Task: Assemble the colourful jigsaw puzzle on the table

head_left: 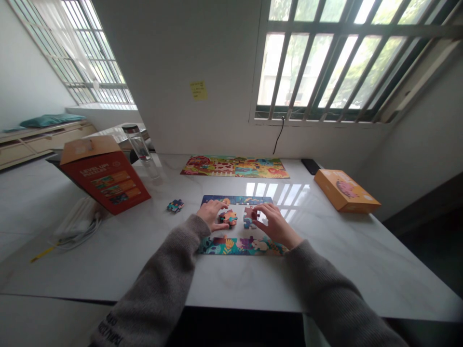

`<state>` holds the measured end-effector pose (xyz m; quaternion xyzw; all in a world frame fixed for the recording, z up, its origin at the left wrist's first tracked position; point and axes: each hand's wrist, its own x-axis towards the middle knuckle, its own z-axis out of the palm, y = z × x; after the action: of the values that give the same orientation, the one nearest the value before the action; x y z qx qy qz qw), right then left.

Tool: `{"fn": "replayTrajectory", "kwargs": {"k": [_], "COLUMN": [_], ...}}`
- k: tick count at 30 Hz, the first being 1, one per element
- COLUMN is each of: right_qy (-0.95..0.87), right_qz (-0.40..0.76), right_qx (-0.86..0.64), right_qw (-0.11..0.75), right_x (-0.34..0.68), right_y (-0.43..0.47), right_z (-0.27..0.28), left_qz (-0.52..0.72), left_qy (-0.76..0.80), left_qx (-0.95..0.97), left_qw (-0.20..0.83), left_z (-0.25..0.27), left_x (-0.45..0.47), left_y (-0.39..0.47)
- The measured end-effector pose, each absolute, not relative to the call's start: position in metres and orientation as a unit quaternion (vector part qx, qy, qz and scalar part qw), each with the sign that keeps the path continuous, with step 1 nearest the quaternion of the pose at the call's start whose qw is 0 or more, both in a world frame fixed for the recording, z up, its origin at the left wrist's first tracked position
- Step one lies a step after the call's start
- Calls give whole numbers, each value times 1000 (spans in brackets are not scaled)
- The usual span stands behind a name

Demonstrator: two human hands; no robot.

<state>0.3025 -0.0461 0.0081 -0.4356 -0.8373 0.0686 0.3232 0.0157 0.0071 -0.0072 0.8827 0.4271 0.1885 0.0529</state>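
Note:
A partly assembled jigsaw puzzle [231,246] lies flat on the white table, its blue-green border strips framing bare tabletop. Inside that frame sits a small heap of loose orange and teal puzzle pieces [228,219]. My left hand [212,215] rests at the heap's left side, thumb and fingers apart around it. On the right, my right hand [273,222] pinches a dark reddish puzzle piece [254,215] between thumb and fingers. Just beside it lie joined purple-blue pieces [248,221]. My right hand and forearm cover part of the puzzle's right side.
Left of the puzzle is a small stack of pieces [175,206]. A finished puzzle [235,166] lies along the wall. A red box [108,178], glass bottle [137,142] and white cables [81,226] stand left; an orange box [345,190] and black phone [310,166] are right.

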Motion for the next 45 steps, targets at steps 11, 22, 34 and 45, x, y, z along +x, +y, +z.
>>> {"fn": "replayTrajectory", "kwargs": {"k": [11,22,34,45], "right_qy": [-849,-878,-910,-855], "right_qz": [44,75,64,66], "right_qx": [-466,-392,-358,-473], "right_qw": [245,263,198,203], "right_x": [303,285,258,311], "right_y": [-47,-40,-20,-23], "right_z": [-7,9,8,12], "left_qz": [128,136,195,189], "left_qy": [439,408,380,379], "left_qx": [886,898,894,896], "left_qw": [73,94,136,129], "left_z": [-12,-5,-26,-24], "left_x": [20,22,20,17], "left_y": [7,8,18,15]}}
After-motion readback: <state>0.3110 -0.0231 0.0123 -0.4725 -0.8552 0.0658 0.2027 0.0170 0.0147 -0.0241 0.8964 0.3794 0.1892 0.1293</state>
